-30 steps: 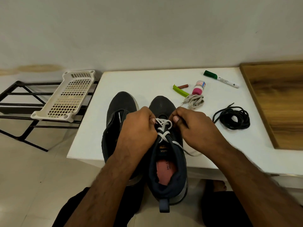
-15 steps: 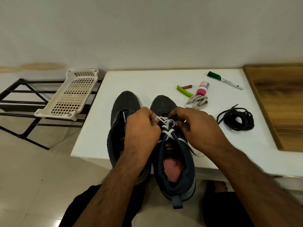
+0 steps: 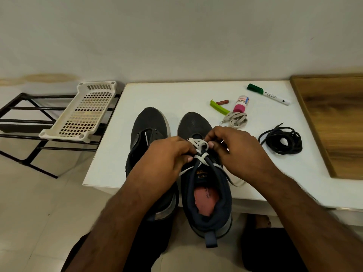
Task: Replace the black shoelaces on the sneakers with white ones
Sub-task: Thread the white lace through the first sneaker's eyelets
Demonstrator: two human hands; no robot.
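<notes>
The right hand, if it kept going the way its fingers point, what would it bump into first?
The right hand points toward the left, across the laced sneaker. It already pinches the white lace, so next it would probably meet the left hand, which grips the same lace just opposite. Depth between them is hard to judge.

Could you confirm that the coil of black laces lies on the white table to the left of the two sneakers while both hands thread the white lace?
Not quite: the head view shows the black laces right of the sneakers, not left. Both the left hand and right hand do work the white lace over the white table.

White table (image 3: 157,99) bears sneakers (image 3: 151,122), black laces (image 3: 280,142), marker (image 3: 275,96).
</notes>
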